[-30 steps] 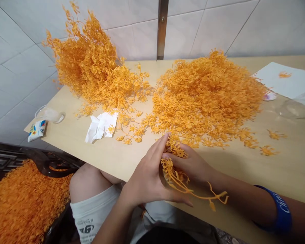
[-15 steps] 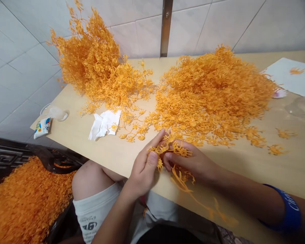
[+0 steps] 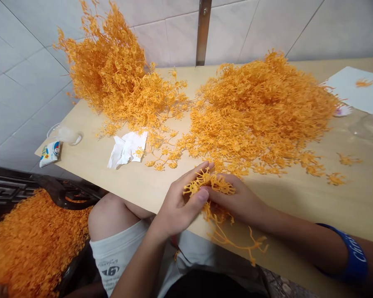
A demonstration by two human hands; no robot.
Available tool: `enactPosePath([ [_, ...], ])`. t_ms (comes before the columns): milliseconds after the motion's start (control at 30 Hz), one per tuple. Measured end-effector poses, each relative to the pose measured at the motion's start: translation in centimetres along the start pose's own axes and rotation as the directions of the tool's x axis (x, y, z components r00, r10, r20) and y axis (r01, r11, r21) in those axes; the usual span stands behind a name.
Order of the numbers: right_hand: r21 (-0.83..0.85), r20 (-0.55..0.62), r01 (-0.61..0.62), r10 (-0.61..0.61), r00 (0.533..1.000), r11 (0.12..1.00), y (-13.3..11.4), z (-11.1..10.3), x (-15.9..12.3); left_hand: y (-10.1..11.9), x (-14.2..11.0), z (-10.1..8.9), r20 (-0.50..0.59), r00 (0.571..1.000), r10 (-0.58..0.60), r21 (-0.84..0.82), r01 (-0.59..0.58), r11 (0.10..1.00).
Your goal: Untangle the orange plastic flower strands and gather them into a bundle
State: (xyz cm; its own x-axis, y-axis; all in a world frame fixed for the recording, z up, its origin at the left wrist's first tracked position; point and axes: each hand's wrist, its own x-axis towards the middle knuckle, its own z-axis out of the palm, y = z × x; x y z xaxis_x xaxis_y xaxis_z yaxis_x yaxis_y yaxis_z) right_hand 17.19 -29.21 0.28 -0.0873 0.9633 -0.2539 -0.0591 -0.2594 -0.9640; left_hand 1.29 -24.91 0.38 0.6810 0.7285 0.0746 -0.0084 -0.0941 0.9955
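Observation:
Both my hands meet at the near edge of the wooden table (image 3: 112, 178). My left hand (image 3: 178, 205) pinches small orange pieces on an orange plastic sprig (image 3: 216, 194), thumb pressed against the fingers. My right hand (image 3: 239, 203) grips the same sprig, whose bare forked stem (image 3: 236, 242) hangs down toward me. A blue wristband (image 3: 352, 258) sits on my right forearm. Just beyond the hands lies a big heap of orange sprigs (image 3: 261, 111).
A second, taller orange heap (image 3: 112, 78) leans against the tiled wall at the back left. Crumpled white tissue (image 3: 127, 149), a small packet (image 3: 49, 153) and a clear plastic lid (image 3: 64, 134) lie left. White paper (image 3: 357, 89) lies far right. A container of loose orange bits (image 3: 31, 244) sits beside my knee.
My left hand went from spread open beside the sprig to pinching at its top. The sprig's hanging stem swung and shifted a little leftward.

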Motion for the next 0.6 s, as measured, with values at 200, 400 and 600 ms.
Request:
enactPosePath([
  [200,-0.075,0.023,0.05,-0.048,0.999,0.996,0.29,0.04,-0.13,0.25,0.21,-0.25,0.077,0.996,-0.045,-0.019,0.047,0.999],
  [400,-0.158,0.064,0.155,-0.146,0.987,0.975,0.04,0.34,-0.32,0.49,0.65,-0.47,0.053,0.998,0.031,-0.017,-0.031,0.999],
  [600,-0.216,0.185,0.124,-0.084,0.979,0.969,0.17,0.63,-0.17,-0.16,0.42,-0.44,0.012,0.995,-0.096,-0.167,0.097,0.981],
])
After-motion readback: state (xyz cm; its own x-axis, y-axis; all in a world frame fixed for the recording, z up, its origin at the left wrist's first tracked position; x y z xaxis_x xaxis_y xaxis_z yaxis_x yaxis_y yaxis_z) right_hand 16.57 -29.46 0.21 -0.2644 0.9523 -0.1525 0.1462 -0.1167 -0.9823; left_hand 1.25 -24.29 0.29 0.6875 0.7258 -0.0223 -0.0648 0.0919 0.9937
